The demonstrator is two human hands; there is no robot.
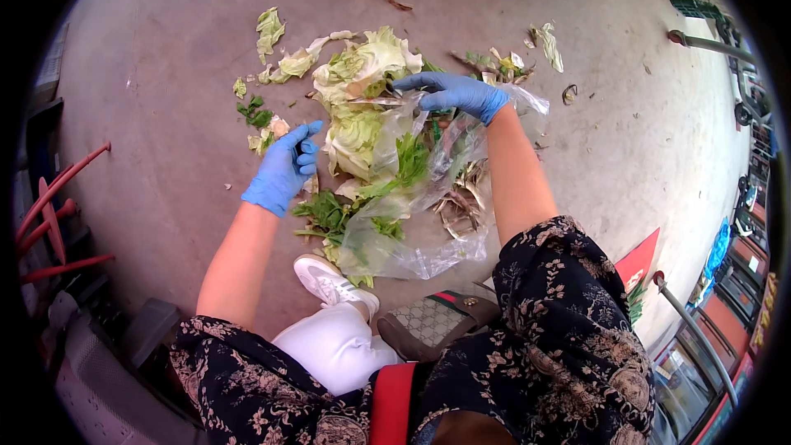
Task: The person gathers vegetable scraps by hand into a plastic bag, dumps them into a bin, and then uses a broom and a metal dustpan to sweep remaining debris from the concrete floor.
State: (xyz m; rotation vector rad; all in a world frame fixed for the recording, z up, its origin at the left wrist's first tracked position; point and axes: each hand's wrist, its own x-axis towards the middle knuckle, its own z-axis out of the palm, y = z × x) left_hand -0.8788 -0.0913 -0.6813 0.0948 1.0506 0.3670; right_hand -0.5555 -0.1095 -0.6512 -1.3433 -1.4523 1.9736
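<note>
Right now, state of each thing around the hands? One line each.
Left hand: gloved, partly curled.
Right hand: gloved, outstretched over the pile; contact unclear.
Clear plastic: crumpled, spread among the leaves.
Pale green leaves: loose, heaped.
Dark leafy greens: loose.
Brown scraps: shrivelled-looking, loose.
White shoe: worn.

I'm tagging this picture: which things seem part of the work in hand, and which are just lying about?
Likely in the work:
- clear plastic bag, by the right hand
- pale cabbage-like leaves, near the left hand
- leafy greens

Likely just lying about:
- patterned handbag
- red panel
</note>
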